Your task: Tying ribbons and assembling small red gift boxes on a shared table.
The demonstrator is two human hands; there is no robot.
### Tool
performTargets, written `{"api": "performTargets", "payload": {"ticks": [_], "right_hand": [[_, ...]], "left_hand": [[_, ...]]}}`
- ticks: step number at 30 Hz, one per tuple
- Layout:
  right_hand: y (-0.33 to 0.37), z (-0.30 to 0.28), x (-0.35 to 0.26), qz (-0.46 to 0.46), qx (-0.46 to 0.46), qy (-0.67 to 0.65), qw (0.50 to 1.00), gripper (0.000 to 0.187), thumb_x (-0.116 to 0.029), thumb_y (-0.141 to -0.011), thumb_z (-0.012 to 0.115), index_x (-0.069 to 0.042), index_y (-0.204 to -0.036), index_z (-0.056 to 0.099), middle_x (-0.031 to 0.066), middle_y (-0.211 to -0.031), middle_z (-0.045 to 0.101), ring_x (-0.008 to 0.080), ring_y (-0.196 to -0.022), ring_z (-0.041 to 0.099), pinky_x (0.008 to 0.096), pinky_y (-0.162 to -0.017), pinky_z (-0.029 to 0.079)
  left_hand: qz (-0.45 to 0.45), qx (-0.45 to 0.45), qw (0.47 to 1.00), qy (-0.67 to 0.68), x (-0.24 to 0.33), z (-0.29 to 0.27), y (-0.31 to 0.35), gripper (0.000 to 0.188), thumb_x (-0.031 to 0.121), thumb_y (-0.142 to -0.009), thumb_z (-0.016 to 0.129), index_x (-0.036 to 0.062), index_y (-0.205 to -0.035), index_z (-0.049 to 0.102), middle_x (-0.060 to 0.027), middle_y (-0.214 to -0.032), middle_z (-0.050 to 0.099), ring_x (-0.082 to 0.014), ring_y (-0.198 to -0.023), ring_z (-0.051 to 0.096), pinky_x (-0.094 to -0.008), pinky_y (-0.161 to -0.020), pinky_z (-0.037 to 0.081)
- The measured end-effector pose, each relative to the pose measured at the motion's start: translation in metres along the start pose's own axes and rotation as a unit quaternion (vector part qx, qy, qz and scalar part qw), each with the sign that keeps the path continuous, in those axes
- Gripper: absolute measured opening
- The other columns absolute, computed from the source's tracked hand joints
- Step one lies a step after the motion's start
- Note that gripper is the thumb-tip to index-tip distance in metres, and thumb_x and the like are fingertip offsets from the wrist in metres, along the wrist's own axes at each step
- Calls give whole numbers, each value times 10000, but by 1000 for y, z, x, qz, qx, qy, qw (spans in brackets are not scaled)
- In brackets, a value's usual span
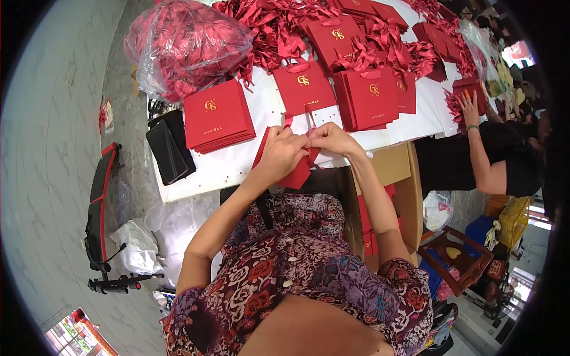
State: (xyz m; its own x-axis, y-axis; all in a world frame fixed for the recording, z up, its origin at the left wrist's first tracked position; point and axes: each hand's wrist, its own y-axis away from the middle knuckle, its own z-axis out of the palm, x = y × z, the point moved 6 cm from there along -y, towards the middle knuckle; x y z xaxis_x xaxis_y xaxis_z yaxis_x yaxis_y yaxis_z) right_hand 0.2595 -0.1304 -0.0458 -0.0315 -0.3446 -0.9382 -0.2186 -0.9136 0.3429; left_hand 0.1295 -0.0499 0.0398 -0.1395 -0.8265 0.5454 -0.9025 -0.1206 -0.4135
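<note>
At the table's near edge, a red paper gift bag (296, 179) is held tilted in front of me. My left hand (280, 156) is closed over its upper edge, fingers bent. Close beside it, my right hand (333, 140) pinches a red ribbon (313, 156) at the bag's top, its fingertips almost meeting those of the left. Just what lies between the fingertips is partly hidden. To the left sits a stack of flat red bags (218, 117) with gold printing. Beyond my hands lies another red bag (304, 90), with an upright group of bags (369, 102) to its right.
A clear plastic sack of red ribbons (185, 47) stands at the back left, beside loose ribbons (267, 29). Two dark phone-like cases (169, 148) lie at the left edge of the white table (196, 180). An open cardboard box (409, 204) is below right. Another person's hand (469, 111) works at right.
</note>
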Motion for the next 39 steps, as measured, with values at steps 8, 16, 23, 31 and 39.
{"api": "performTargets", "payload": {"ticks": [8, 16, 23, 31, 39], "right_hand": [[6, -20, -18, -36, 229, -24, 972, 276, -278, -900, 702, -18, -810, 685, -39, -629, 573, 32, -591, 494, 224, -527, 385], [54, 0, 5, 0, -7, 36, 999, 284, -263, -901, 727, -5, -996, 656, 13, -779, 635, 67, -685, 562, 213, -607, 452], [53, -6, 9, -8, 127, 113, 985, 222, -182, -870, 751, -18, -929, 614, 37, -828, 644, 71, -747, 604, 234, -624, 478], [67, -11, -47, -68, 304, 237, 920, 320, -300, -856, 764, -2, -838, 649, -3, -567, 560, 80, -516, 473, 281, -522, 401], [25, -6, -54, -69, 243, -13, 967, 248, -210, -934, 694, 11, -822, 696, -37, -673, 614, 12, -587, 476, 201, -517, 359]], "left_hand": [[-74, 4, 996, 50, -3, 1, 0, 203, 217, -766, 785, 119, -886, 653, -37, -823, 674, -230, -771, 588, -367, -813, 354], [-152, 66, 986, 12, -34, -5, -3, 198, 222, -794, 771, 103, -886, 644, -22, -794, 666, -205, -769, 621, -365, -805, 339], [-155, 67, 986, 8, -41, -4, -16, 203, 212, -796, 771, 101, -895, 633, -19, -783, 663, -202, -774, 629, -365, -811, 343], [-196, 75, 978, 18, -56, 6, -19, 212, 170, -794, 748, 100, -951, 624, -40, -827, 682, -253, -808, 610, -387, -811, 355], [-239, 179, 929, 219, -20, 24, -10, 244, 214, -1006, 527, 27, -1163, 530, -148, -1012, 629, -262, -967, 613, -370, -875, 440]]}}
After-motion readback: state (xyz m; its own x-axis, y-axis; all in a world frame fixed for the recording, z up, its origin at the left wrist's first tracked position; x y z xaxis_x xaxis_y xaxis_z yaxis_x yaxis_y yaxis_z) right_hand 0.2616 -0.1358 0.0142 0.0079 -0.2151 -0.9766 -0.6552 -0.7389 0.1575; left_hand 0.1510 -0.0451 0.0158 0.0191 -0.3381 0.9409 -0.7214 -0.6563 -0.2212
